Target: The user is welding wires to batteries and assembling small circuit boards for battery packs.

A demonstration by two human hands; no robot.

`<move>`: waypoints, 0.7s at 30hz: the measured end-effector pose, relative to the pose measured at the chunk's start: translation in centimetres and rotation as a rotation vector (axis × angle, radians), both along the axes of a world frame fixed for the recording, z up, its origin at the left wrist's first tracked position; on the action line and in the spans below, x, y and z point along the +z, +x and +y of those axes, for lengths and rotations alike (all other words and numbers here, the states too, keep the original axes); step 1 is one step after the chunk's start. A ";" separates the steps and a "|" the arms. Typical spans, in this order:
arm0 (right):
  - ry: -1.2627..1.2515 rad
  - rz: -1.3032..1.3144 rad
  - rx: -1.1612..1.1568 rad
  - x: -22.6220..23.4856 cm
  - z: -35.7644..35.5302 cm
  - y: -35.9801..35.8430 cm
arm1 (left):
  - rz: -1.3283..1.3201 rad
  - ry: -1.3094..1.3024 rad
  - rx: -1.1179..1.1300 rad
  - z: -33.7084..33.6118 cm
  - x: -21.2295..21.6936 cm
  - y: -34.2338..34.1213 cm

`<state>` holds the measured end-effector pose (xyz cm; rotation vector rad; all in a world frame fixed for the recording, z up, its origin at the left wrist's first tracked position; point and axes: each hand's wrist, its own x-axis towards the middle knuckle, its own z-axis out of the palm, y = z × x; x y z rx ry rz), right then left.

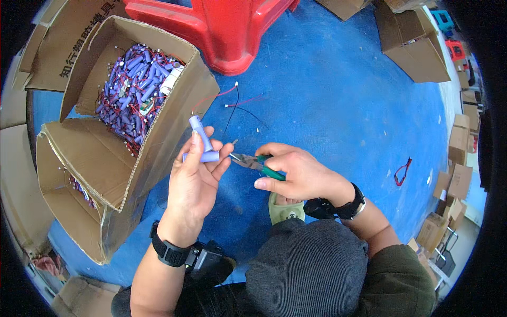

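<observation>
Blue floor — cardboard boxes around

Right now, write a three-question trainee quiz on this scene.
1. True or false: the right hand holds green-handled pliers.
2. What does the left hand hold? A) purple cells B) a red stool C) a strap
3. Fill in: the open box at the left holds a heap of purple ____ with wires.

Key: 1 true. 2 A, two purple cells. 3 cells.
</observation>
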<state>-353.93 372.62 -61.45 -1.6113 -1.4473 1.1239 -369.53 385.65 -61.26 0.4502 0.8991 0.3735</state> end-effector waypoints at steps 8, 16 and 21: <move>-0.054 -0.100 -0.017 0.1 0.8 -0.6 | -0.145 -0.078 0.061 -0.5 0.1 0.1; 0.148 -0.171 -0.046 -0.7 0.7 -1.2 | -0.248 -0.196 0.107 -0.8 0.6 0.5; 0.214 -0.478 -0.115 -0.7 0.7 -2.0 | -0.279 -0.268 0.195 -1.1 0.7 0.9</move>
